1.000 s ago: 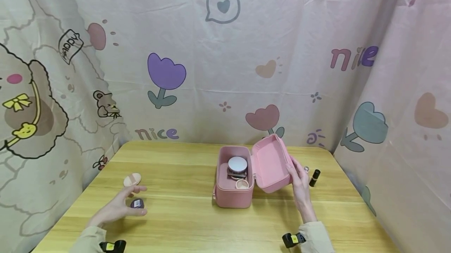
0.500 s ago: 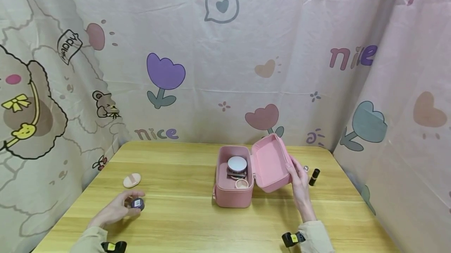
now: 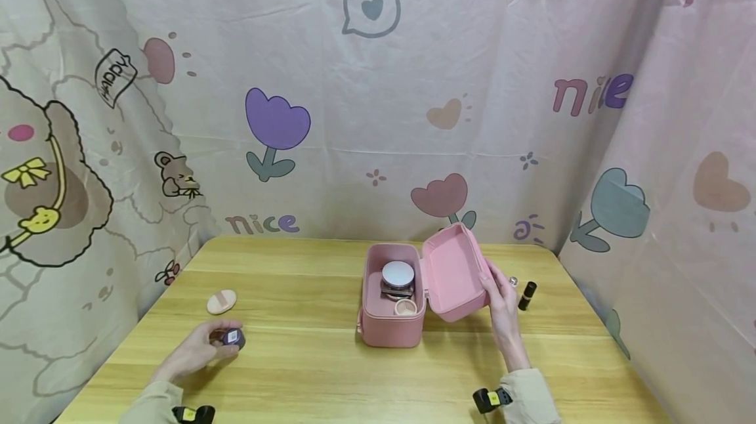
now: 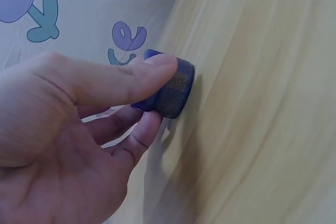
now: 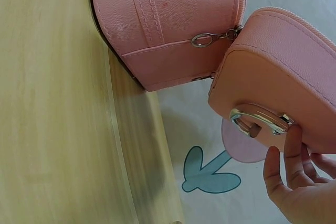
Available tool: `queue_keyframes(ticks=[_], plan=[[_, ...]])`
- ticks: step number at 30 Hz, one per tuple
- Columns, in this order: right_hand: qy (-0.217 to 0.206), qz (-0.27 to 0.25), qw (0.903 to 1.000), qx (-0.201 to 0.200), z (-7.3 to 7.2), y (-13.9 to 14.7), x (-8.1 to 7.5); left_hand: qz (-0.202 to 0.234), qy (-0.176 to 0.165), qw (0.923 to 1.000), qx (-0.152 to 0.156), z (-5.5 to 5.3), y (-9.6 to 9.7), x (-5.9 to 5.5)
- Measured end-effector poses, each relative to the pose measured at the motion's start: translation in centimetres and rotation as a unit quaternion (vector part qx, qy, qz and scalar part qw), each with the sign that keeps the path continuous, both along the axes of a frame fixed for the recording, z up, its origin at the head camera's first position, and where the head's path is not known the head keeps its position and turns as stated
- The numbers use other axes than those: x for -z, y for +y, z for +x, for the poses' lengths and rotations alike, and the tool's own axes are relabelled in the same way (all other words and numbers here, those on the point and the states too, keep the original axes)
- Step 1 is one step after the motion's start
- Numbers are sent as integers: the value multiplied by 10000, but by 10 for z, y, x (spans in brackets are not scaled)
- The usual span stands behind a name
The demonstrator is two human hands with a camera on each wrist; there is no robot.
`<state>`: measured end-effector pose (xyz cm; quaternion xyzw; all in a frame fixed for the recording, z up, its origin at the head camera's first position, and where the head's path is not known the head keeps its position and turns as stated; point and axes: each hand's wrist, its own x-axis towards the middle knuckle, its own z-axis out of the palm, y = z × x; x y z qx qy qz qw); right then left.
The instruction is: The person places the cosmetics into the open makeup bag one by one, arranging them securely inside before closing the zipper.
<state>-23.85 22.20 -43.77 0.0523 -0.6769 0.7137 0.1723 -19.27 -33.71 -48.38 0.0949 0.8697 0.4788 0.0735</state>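
Note:
At the table's left, my left hand [image 3: 195, 349] pinches a small dark blue jar [image 3: 234, 337] between thumb and fingers. A white label shows on the jar's face in the head view. Close up in the left wrist view, the jar [image 4: 176, 90] is held on its side, close over the wood. My right hand [image 3: 501, 299] holds the raised lid [image 3: 455, 273] of a pink makeup case [image 3: 392, 332] by its outer edge. The right wrist view shows my fingertips beside the lid's handle [image 5: 262, 118]. Inside the case lie a round white-topped compact [image 3: 398, 274] and a small round pan [image 3: 405, 308].
An oval powder puff [image 3: 221, 302] lies just beyond my left hand. Right of the lid are a black lipstick-like tube [image 3: 527, 296] and a small shiny round-topped item [image 3: 513, 282], partly behind my right hand. A patterned curtain [image 3: 366, 115] hangs behind the wooden table [image 3: 295, 371].
My left thumb and fingers have come together on the dark blue jar, which has tilted and moved slightly right. The right hand and the lid have stayed in place.

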Motion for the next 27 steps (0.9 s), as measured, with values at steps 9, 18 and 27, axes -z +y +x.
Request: queue_keyframes(ticks=[9, 18, 27], plan=[[35, 32, 10000, 10, 0, -1, 0, -5, 295, 9989, -370, -7, 18, -1], [-74, 38, 10000, -11, 0, 0, 0, 198, 420, 9955, -829, -15, 45, -3], [-40, 5, 10000, 9, 1, -1, -1, 134, 595, 9921, -1093, -24, 69, -1]])
